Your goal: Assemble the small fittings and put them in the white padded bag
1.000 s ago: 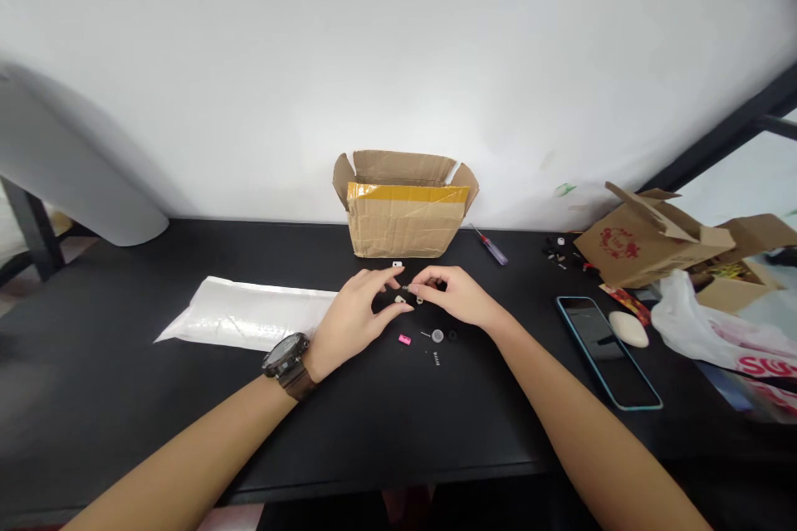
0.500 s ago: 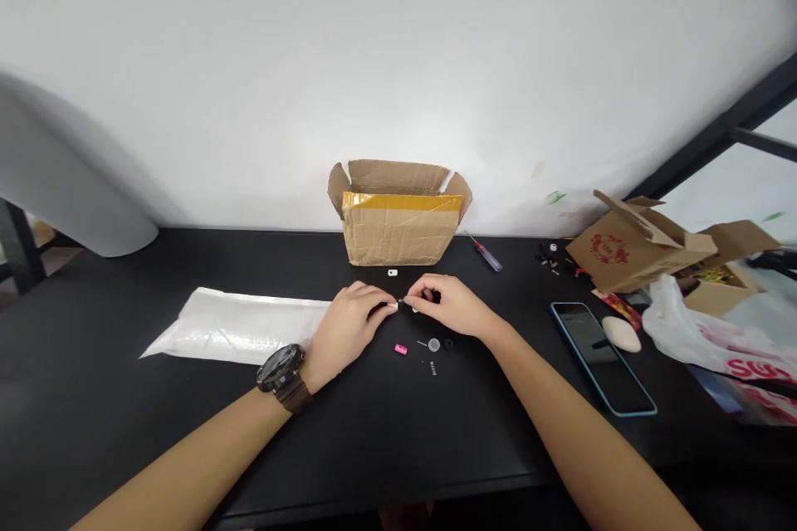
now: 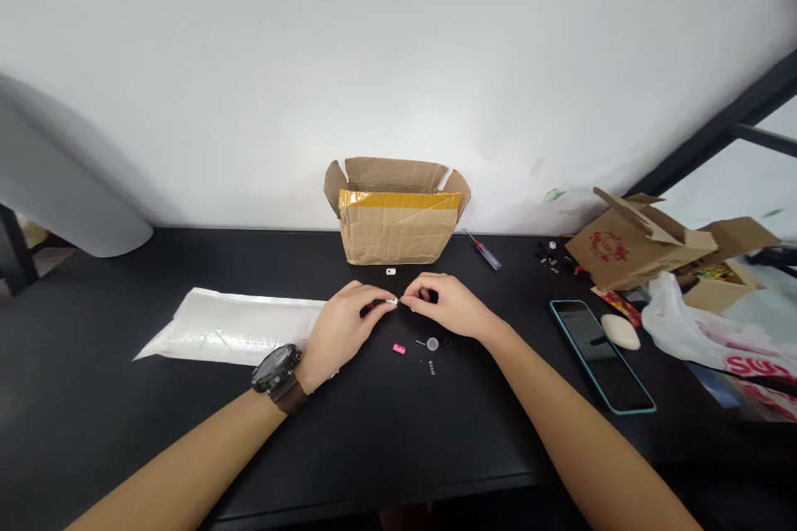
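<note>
My left hand (image 3: pixel 349 323), with a watch (image 3: pixel 277 373) on its wrist, pinches a small white part (image 3: pixel 392 300) between thumb and forefinger. Facing it, my right hand (image 3: pixel 449 304) is closed on a tiny dark piece (image 3: pixel 399 300) that meets the white part's end; its exact kind is too small to tell. Just below the hands lie a pink block (image 3: pixel 399 348), a round clear disc (image 3: pixel 432 343), a small black ring (image 3: pixel 447 343) and a short toothed strip (image 3: pixel 432 367). Beyond the fingers rests a white piece (image 3: pixel 391 271) with a dark hole.
An open cardboard box (image 3: pixel 398 228) stands against the wall, a screwdriver (image 3: pixel 484 252) beside it. A padded white pouch (image 3: pixel 230 328) lies left. To the right are a phone (image 3: pixel 601 357), a whitish oval object (image 3: pixel 621 332), another carton (image 3: pixel 635 245) and a plastic bag (image 3: pixel 716 332).
The gap between the white part and the dark piece has narrowed; the fingertips are slightly closer together. The whole view has shifted a little.
</note>
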A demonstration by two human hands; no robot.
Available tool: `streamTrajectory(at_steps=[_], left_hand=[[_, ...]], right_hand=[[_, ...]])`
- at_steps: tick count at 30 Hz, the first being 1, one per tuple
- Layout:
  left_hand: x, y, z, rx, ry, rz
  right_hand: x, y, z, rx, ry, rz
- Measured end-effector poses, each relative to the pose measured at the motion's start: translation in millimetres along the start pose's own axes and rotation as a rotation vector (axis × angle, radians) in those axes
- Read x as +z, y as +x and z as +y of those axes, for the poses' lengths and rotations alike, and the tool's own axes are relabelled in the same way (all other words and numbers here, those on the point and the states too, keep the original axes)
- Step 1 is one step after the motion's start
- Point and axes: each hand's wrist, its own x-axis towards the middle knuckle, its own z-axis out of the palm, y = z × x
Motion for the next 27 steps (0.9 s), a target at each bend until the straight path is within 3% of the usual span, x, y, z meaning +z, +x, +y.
streamTrajectory(at_steps=[10, 19, 23, 25, 27], left_hand=[[-0.6, -3, 0, -0.08, -0.048, 0.036], [-2.8, -2, 4, -0.019, -0.093, 0.029], [-4.6, -1, 5, -0.007, -0.127, 0.025], [-5.2, 0, 6, -0.002, -0.141, 0.033], [-5.5, 0, 7, -0.004, -0.139, 0.048]], right_hand=[[2, 0, -4, -0.036, 0.018, 0.048], [7, 1, -5, 0.068, 0.221, 0.078], [-3, 3, 2, 0.077, 0.195, 0.137], [-13, 2, 9, 0.076, 0.114, 0.108], [-23, 0, 15, 0.071, 0.044, 0.0]])
